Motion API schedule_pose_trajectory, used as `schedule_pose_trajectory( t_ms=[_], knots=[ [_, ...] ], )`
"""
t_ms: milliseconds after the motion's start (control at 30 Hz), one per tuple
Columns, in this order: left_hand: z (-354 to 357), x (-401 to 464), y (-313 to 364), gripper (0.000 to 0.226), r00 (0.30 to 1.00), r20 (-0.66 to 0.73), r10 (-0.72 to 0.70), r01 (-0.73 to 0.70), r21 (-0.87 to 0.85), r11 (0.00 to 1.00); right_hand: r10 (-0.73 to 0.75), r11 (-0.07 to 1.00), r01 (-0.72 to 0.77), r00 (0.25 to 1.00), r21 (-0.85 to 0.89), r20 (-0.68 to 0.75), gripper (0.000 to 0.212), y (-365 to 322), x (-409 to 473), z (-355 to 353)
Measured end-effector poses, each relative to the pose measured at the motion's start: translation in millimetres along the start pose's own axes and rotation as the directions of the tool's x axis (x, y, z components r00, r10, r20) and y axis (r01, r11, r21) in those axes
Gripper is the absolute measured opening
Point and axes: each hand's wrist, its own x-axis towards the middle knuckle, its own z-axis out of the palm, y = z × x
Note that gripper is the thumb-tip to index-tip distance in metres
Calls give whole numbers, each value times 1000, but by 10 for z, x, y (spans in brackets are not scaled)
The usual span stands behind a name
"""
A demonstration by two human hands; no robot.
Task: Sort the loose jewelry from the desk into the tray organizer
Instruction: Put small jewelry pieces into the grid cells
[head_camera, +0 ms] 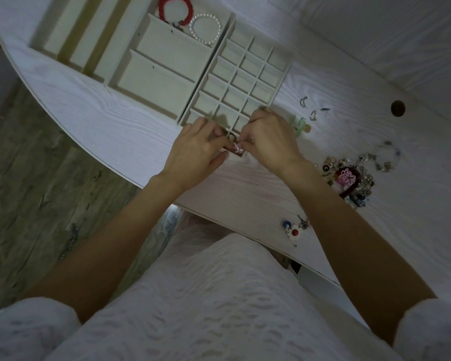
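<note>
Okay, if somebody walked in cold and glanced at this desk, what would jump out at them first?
Probably the two hands, left hand and right hand, meeting over the near corner of the grid tray and pinching a small pink piece between them. Next, the red bracelet and pearl bracelet in the far compartment of the wider tray, and the tangled jewelry pile on the desk to the right.

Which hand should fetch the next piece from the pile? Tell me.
Probably the right hand: the jewelry pile lies on its side of the desk, while the left hand would have to cross over.
</note>
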Motion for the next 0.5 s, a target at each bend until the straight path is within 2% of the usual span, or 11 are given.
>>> schedule_pose_trajectory(
  t_ms=[167,300,500],
  knots=[
    [-3,-20,-4,24,999,-45,17,-17,16,1000,1,994,-15,990,-104,-138,15,-68,-111,92],
    [3,-11,10,28,999,-16,31,-31,21,999,107,993,-116,973,-33,-206,11,-133,-126,176],
    [5,-4,29,27,999,-35,-15,16,26,1000,147,989,-136,957,60,-252,12,-180,-152,227]
  ],
)
